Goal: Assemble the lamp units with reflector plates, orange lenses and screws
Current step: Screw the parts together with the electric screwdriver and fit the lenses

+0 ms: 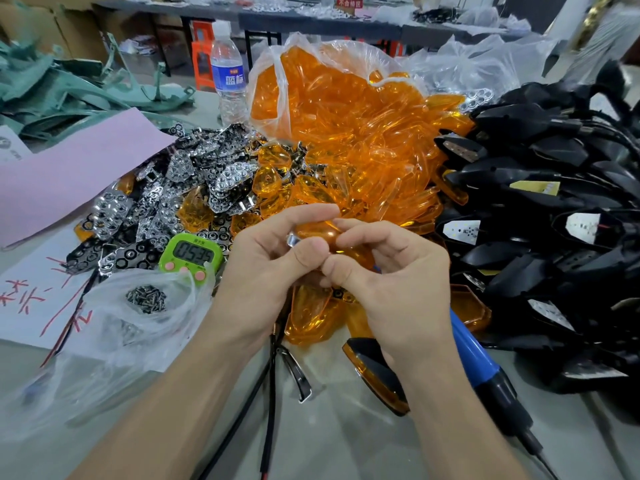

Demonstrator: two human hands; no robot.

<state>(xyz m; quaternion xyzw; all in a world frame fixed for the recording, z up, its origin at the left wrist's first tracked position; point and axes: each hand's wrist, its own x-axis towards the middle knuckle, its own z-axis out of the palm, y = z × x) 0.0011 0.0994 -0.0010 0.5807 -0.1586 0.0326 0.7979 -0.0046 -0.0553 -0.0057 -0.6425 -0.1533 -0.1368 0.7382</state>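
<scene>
My left hand [270, 261] and my right hand [384, 268] meet at the middle of the view, both gripping one orange lens [320, 232]; a shiny reflector plate [293, 240] shows at its left end. A large heap of orange lenses [349, 133] spills from a clear bag behind my hands. Chrome reflector plates [180, 188] lie piled to the left. Black lamp housings [540, 216] are stacked at the right. Small screws [146, 298] sit in a clear bag at the lower left. An assembled lamp unit [377, 374] lies under my right wrist.
A blue-handled electric screwdriver [485, 365] lies at the lower right. A green timer [190, 253] reads 05:35. A water bottle [228, 74] stands behind the plates. Pink paper [69, 174], a white sheet with red writing [31, 299] and black cables [270, 393] are nearby.
</scene>
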